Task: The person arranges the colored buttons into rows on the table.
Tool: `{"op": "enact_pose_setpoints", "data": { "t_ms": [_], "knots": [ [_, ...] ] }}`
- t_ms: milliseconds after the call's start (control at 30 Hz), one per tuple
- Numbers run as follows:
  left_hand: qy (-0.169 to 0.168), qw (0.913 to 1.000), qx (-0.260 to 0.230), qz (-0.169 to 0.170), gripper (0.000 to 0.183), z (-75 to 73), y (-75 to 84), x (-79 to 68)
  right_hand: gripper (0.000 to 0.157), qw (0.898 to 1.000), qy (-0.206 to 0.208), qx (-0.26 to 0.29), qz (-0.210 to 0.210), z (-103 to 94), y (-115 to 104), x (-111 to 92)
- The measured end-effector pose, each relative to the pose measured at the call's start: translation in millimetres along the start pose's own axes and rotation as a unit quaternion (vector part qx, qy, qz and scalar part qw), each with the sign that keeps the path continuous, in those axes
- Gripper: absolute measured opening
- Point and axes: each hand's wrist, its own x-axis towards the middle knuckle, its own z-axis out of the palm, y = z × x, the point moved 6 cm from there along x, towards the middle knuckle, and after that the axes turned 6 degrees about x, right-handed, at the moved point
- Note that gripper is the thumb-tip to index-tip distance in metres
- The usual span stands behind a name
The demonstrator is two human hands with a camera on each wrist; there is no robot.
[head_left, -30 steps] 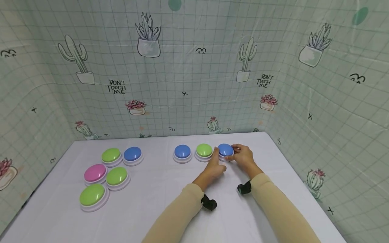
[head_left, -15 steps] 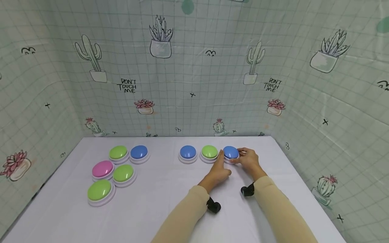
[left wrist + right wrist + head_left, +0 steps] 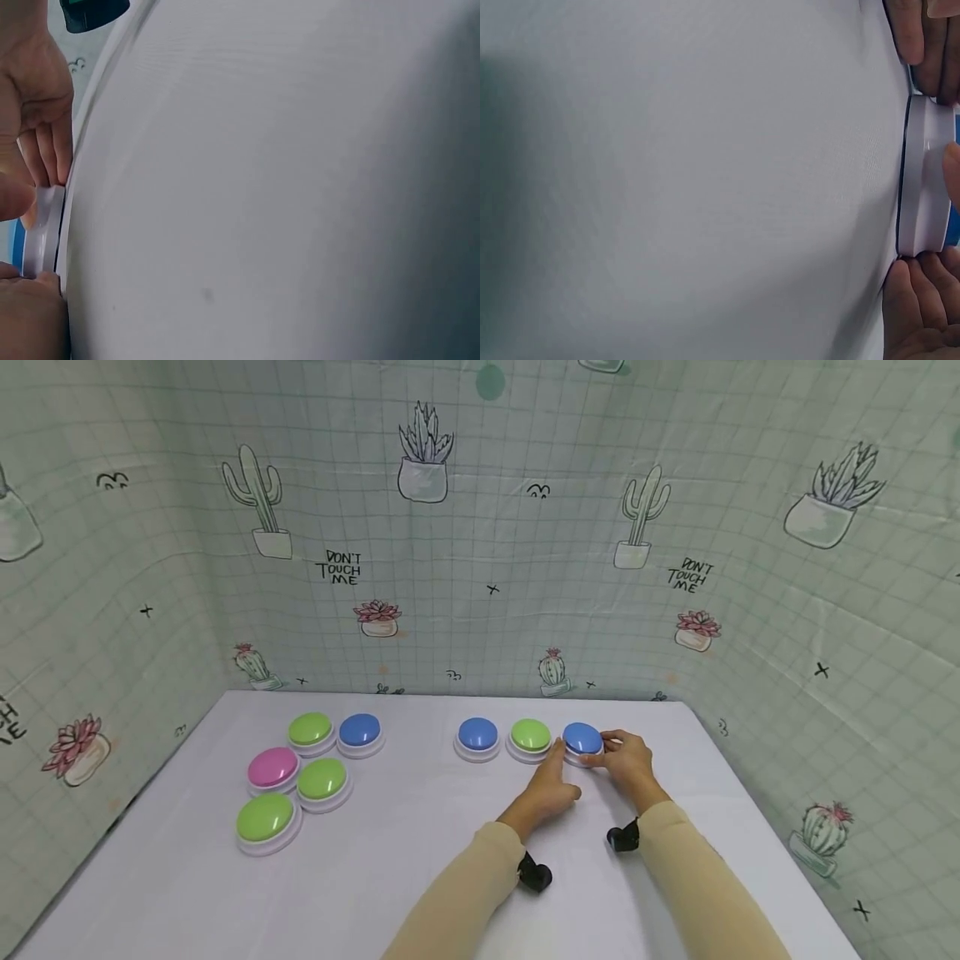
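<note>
In the head view, a blue dome push button (image 3: 583, 737) with a round white base is the rightmost of three standing in a row at the back of the table. My right hand (image 3: 630, 764) holds its right side, thumb at the front of the base and fingers round behind. From the left, my left hand (image 3: 551, 789) touches the base with extended fingers. Both wrist views show the white base (image 3: 43, 232) between the two hands. A green push button (image 3: 530, 735) stands just left of it, close to my left fingertips, then another blue push button (image 3: 477, 734).
On the left of the white table (image 3: 405, 860) is a cluster of several push buttons: a pink one (image 3: 273, 767), a blue one (image 3: 360, 730) and green ones (image 3: 322, 778). A patterned cloth wall (image 3: 480, 635) encloses the back and sides.
The head view has swung slightly left, so everything appears further right. Both hands keep their places at the blue push button, and the row looks the same.
</note>
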Motion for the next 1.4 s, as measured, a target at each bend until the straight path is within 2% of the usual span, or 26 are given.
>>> {"op": "enact_pose_setpoints", "data": {
  "t_ms": [367,500,700,933,1067,1200,1333,1400],
  "knots": [
    [0.032,0.9987,-0.034,-0.021,0.090,-16.3,-10.4,-15.6,0.068,0.999,0.000,0.038,-0.028,19.2,-1,1],
    [0.034,0.9977,-0.052,-0.029,0.088,-19.9,-15.7,-19.6,0.068,0.998,-0.005,0.045,-0.037,26.1,-4,-1],
    [0.014,0.9921,-0.121,-0.029,0.081,-24.1,-18.6,-29.0,0.068,0.998,-0.004,0.045,-0.043,25.9,-6,0],
    [-0.053,0.9811,-0.183,-0.035,0.070,-32.3,-27.1,-55.7,0.071,0.998,-0.008,0.036,-0.052,19.6,-1,-1],
    [-0.069,0.9798,-0.185,-0.027,0.064,-49.3,-36.2,-71.4,0.071,0.997,0.047,0.037,-0.053,14.8,-10,-8],
    [-0.062,0.9814,-0.180,-0.022,0.061,-75.2,-48.9,-84.7,0.067,0.989,0.101,0.057,-0.089,16.5,-32,-17],
    [-0.041,0.9880,-0.148,-0.017,0.060,-106.3,-60.1,-97.1,0.064,0.980,0.109,0.084,-0.143,34.2,-62,-28],
    [-0.018,0.9923,-0.122,-0.012,0.058,-125.1,-63.8,-103.7,0.062,0.974,0.099,0.110,-0.168,48.4,-77,-34]
  ]
}}
